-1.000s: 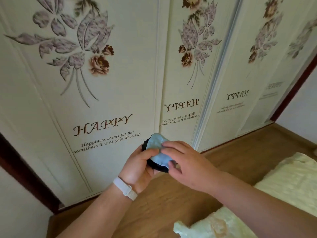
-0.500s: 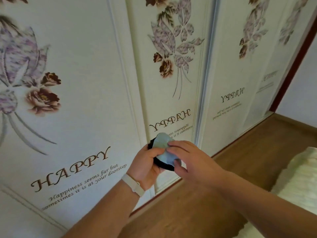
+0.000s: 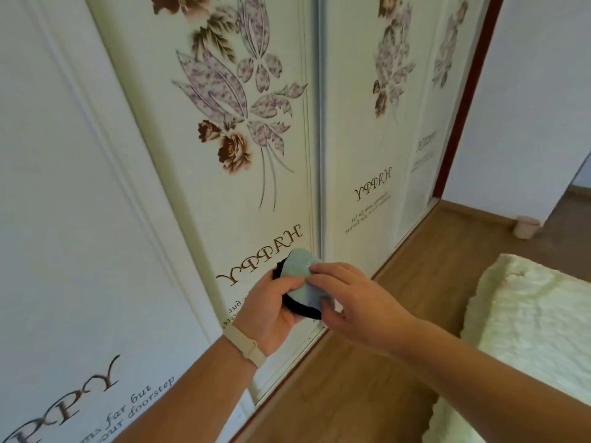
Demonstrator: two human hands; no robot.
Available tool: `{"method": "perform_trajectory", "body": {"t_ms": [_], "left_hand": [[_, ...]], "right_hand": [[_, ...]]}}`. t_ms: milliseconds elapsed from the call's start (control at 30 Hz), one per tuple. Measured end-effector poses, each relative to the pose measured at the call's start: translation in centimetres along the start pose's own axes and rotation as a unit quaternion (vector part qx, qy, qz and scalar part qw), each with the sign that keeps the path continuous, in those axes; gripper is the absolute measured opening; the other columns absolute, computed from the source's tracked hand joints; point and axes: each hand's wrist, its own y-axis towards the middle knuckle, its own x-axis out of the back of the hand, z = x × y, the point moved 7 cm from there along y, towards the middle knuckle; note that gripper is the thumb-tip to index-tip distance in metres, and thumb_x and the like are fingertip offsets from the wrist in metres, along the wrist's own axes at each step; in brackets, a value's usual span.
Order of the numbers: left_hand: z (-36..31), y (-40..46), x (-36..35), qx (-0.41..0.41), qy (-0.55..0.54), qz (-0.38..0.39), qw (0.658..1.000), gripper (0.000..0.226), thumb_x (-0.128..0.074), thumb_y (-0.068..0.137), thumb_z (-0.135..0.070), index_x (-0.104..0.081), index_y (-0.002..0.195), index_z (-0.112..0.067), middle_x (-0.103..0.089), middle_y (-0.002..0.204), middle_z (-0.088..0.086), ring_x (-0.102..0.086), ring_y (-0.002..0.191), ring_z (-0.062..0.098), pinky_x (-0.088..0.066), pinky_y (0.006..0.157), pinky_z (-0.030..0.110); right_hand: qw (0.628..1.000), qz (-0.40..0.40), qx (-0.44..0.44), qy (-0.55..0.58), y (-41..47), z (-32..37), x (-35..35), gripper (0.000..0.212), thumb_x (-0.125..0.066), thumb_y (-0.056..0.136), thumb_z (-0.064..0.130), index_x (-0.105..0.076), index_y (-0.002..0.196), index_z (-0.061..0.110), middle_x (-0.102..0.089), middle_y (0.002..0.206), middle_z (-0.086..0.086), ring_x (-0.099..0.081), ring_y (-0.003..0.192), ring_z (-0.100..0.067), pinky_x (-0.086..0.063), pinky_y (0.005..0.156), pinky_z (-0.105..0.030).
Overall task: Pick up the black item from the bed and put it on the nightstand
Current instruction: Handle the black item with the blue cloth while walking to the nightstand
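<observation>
The black item (image 3: 299, 306) is a small soft piece with a black edge and a pale blue inner face, held up in front of me at chest height. My left hand (image 3: 271, 310) grips it from the left and below, thumb across the blue face. My right hand (image 3: 348, 302) pinches its right side with the fingertips. The bed (image 3: 524, 314), covered in a pale cream textured spread, lies at the lower right. No nightstand is in view.
A sliding wardrobe (image 3: 224, 155) with flower prints and the word HAPPY fills the left and centre. Wooden floor (image 3: 425, 273) runs between it and the bed. A small beige bin (image 3: 526, 227) stands by the white wall at the far right.
My view has swung right along the wardrobe, bringing the far wall and bin into sight. Both hands keep the same hold on the item.
</observation>
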Motion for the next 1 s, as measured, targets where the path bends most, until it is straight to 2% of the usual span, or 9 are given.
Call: {"method": "perform_trajectory", "body": {"t_ms": [133,400,533,667,867,1000], "left_hand": [[0.3,5.5,-0.4,0.04,-0.002,0.025,0.999,0.04,-0.051,0.09,0.003,-0.057,0.129,-0.002,-0.063,0.121,0.027,-0.066,0.1,0.037,-0.06,0.072,0.044],[-2.4,17.3,-3.0,0.087,0.01,0.107,0.99,0.035,-0.05,0.091,0.003,-0.061,0.124,-0.003,-0.066,0.118,0.026,-0.069,0.095,0.034,-0.061,0.068,0.04],[-3.1,21.6,-4.9,0.106,0.028,0.163,0.98,0.037,-0.051,0.09,0.001,-0.06,0.125,-0.004,-0.067,0.115,0.024,-0.072,0.091,0.031,-0.06,0.066,0.038],[-1.7,24.5,-7.3,0.146,0.029,0.206,0.967,0.036,-0.052,0.089,0.001,-0.062,0.123,-0.005,-0.071,0.11,0.023,-0.071,0.096,0.035,-0.06,0.067,0.04],[0.9,29.0,-12.1,0.178,0.045,0.237,0.954,0.038,-0.051,0.091,0.001,-0.059,0.128,-0.004,-0.064,0.123,0.027,-0.066,0.107,0.04,-0.06,0.071,0.043],[2.8,32.7,-15.4,0.192,0.048,0.251,0.948,0.037,-0.051,0.09,0.002,-0.06,0.126,-0.003,-0.067,0.116,0.025,-0.068,0.103,0.038,-0.06,0.07,0.042]], "right_hand": [[0.998,0.01,-0.054,-0.038,1.7,-4.4,-1.1,0.042,-0.06,0.09,0.02,-0.054,0.131,0.017,-0.052,0.135,0.001,-0.043,0.124,-0.014,-0.023,0.103,-0.013],[0.985,-0.009,-0.138,-0.101,7.8,-12.4,-1.3,0.043,-0.061,0.088,0.022,-0.052,0.13,0.02,-0.053,0.133,0.002,-0.046,0.122,-0.015,-0.024,0.102,-0.014],[0.977,-0.059,-0.175,-0.103,9.2,-15.4,-0.5,0.042,-0.06,0.087,0.019,-0.053,0.128,0.019,-0.055,0.131,0.0,-0.048,0.121,-0.017,-0.036,0.102,-0.024],[0.965,-0.07,-0.227,-0.109,8.6,-18.0,0.6,0.041,-0.061,0.087,0.02,-0.053,0.127,0.023,-0.054,0.13,0.003,-0.047,0.12,-0.013,-0.035,0.101,-0.022],[0.95,-0.066,-0.275,-0.135,7.3,-23.1,3.1,0.041,-0.064,0.086,0.015,-0.056,0.126,0.018,-0.056,0.13,0.001,-0.046,0.119,-0.012,-0.03,0.1,-0.015],[0.941,-0.073,-0.303,-0.133,6.4,-27.9,4.2,0.041,-0.065,0.086,0.018,-0.056,0.126,0.021,-0.055,0.13,0.003,-0.045,0.12,-0.01,-0.024,0.098,-0.01]]}}
